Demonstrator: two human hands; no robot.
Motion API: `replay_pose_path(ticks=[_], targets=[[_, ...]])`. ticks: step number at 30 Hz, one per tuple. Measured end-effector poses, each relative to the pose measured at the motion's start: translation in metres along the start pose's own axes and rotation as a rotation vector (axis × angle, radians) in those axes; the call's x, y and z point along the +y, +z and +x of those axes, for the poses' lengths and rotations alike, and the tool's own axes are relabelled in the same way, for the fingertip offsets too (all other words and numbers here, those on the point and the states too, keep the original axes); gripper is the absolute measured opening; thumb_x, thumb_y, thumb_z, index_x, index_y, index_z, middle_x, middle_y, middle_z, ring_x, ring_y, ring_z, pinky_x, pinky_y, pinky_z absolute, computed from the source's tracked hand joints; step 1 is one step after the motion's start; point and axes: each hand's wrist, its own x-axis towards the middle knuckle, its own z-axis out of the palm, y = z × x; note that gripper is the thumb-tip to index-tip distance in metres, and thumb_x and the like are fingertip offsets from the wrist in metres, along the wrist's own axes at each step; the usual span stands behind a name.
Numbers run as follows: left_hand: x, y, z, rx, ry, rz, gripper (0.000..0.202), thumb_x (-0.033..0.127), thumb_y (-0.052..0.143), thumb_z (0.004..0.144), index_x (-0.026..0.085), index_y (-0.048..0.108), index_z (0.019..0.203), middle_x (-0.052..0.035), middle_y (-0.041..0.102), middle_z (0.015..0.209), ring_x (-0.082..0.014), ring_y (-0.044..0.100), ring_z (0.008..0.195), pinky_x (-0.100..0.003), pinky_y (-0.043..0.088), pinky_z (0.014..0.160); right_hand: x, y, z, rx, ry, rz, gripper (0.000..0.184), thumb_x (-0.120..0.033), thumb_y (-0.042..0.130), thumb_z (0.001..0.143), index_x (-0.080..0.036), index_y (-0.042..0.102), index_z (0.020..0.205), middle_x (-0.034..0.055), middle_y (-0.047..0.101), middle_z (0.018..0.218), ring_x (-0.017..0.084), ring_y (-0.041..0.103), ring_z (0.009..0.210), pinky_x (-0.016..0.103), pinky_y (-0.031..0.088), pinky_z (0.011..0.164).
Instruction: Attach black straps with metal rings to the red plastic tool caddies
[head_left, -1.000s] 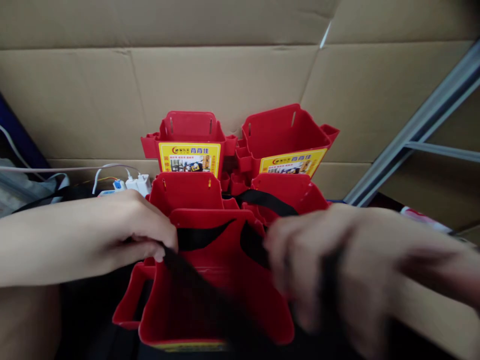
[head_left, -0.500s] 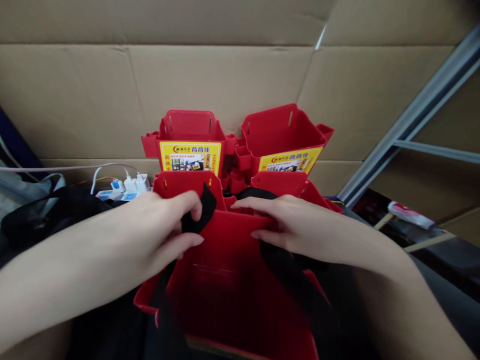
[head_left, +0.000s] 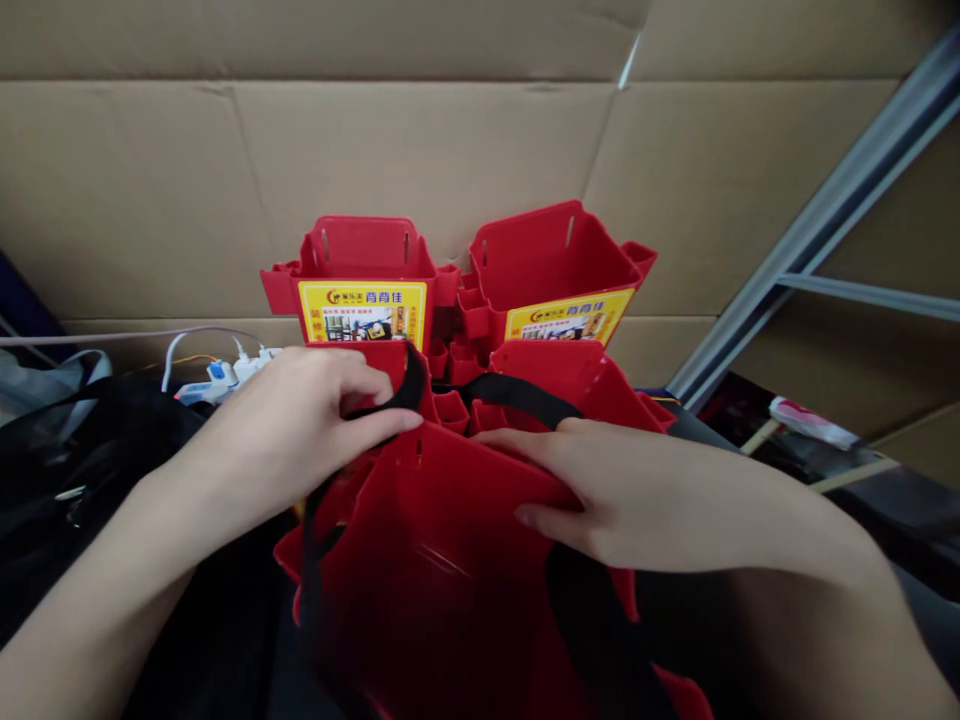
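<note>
The nearest red plastic tool box (head_left: 442, 610) stands tilted in front of me, its inside facing up. My left hand (head_left: 311, 410) is closed on a black strap (head_left: 413, 378) by the box's upper left corner, just beside a narrow slot in the rim. With fingers behind and thumb inside, my right hand (head_left: 600, 490) grips the upper rim of this same box on the right. A second length of black strap (head_left: 525, 391) arches behind the rim near my right hand. The right fingertips are partly hidden.
Behind are more red boxes with yellow labels, one at left (head_left: 364, 250) and one at right (head_left: 555, 255), by a cardboard wall (head_left: 420, 140). A power strip (head_left: 202, 392) with plugs lies left. A metal frame (head_left: 810, 230) rises at right.
The near box has turned and tilted, its right side lower. My left hand has brought the strap up to the slotted corner; my right hand has moved slightly down with the rim.
</note>
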Motion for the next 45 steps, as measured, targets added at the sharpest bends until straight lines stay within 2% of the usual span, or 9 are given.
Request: replay_pose_path(ticks=[3,8,10,12,15,18,29,39,45], targets=[[0.005,-0.004,-0.006,-0.01,0.071,-0.044,0.039,0.043,0.05,0.085,0.018,0.042,0.056,0.005,0.046,0.054,-0.0092,0.038,0.053,-0.022,0.032,0.05,-0.004,-0.001,-0.006,0.027,0.016,0.002,0.044,-0.036,0.047,0.081,-0.027,0.052,0.124,0.003,0.064,0.074,0.017,0.06,0.057,0.025,0.04,0.05],[0.012,-0.001,-0.018,-0.276,0.049,-0.053,0.02,0.038,0.049,0.086,0.023,0.055,0.075,0.005,0.056,0.065,-0.01,0.048,0.057,-0.022,0.036,0.053,0.006,-0.007,0.007,-0.017,-0.146,0.422,0.054,-0.047,0.056,0.078,-0.023,0.05,0.126,0.0028,0.067,0.094,0.016,0.063,0.077,0.024,0.049,0.065],[0.013,0.001,-0.022,-0.34,0.05,-0.022,0.01,0.032,0.049,0.086,0.028,0.057,0.091,0.0037,0.061,0.078,-0.0125,0.055,0.067,-0.024,0.038,0.06,0.013,-0.004,0.021,-0.023,-0.184,0.637,0.045,-0.042,0.051,0.083,-0.021,0.053,0.122,0.0036,0.066,0.101,0.015,0.062,0.082,0.023,0.05,0.066],[0.013,0.003,-0.024,-0.386,0.049,0.023,0.015,0.03,0.047,0.086,0.03,0.057,0.097,0.0024,0.063,0.084,-0.0148,0.058,0.071,-0.026,0.039,0.063,0.016,0.003,0.036,0.01,-0.177,0.796,0.036,-0.033,0.046,0.087,-0.019,0.055,0.119,0.0056,0.064,0.107,0.015,0.062,0.088,0.023,0.051,0.067],[0.012,0.004,-0.023,-0.42,0.045,0.079,0.019,0.027,0.042,0.087,0.028,0.061,0.09,-0.0004,0.064,0.083,-0.0173,0.059,0.073,-0.028,0.04,0.064,0.012,0.015,0.049,-0.003,-0.283,0.952,0.032,-0.019,0.049,0.086,-0.017,0.057,0.117,0.0064,0.062,0.116,0.015,0.06,0.1,0.026,0.05,0.082],[0.011,0.005,-0.019,-0.422,0.027,0.089,0.021,0.025,0.042,0.086,0.025,0.063,0.085,-0.0023,0.064,0.078,-0.018,0.061,0.071,-0.028,0.04,0.064,0.006,0.022,0.053,-0.059,-0.408,1.038,0.034,-0.017,0.051,0.085,-0.017,0.058,0.119,0.007,0.06,0.119,0.017,0.057,0.109,0.028,0.046,0.092],[0.014,0.01,-0.018,-0.405,0.09,0.131,0.025,0.024,0.044,0.084,0.028,0.065,0.095,-0.0033,0.068,0.086,-0.0196,0.064,0.073,-0.028,0.043,0.064,0.004,0.025,0.053,-0.025,-0.381,1.048,0.036,-0.015,0.053,0.084,-0.02,0.059,0.119,0.0064,0.06,0.119,0.016,0.058,0.107,0.028,0.047,0.09],[0.011,0.007,-0.015,-0.392,0.061,0.022,0.024,0.02,0.044,0.082,0.026,0.067,0.08,-0.0015,0.067,0.07,-0.0157,0.062,0.065,-0.025,0.044,0.065,0.006,0.019,0.054,-0.015,-0.404,0.954,0.035,-0.012,0.051,0.083,-0.02,0.061,0.115,0.0048,0.063,0.114,0.016,0.059,0.104,0.026,0.047,0.087],[0.014,0.01,-0.012,-0.36,-0.035,0.149,0.03,0.03,0.041,0.084,0.021,0.06,0.063,-0.0022,0.062,0.058,-0.0147,0.054,0.048,-0.026,0.033,0.048,0.004,0.021,0.054,0.045,-0.385,0.881,0.032,-0.015,0.05,0.084,-0.018,0.062,0.114,0.006,0.062,0.115,0.016,0.06,0.1,0.027,0.048,0.084]])
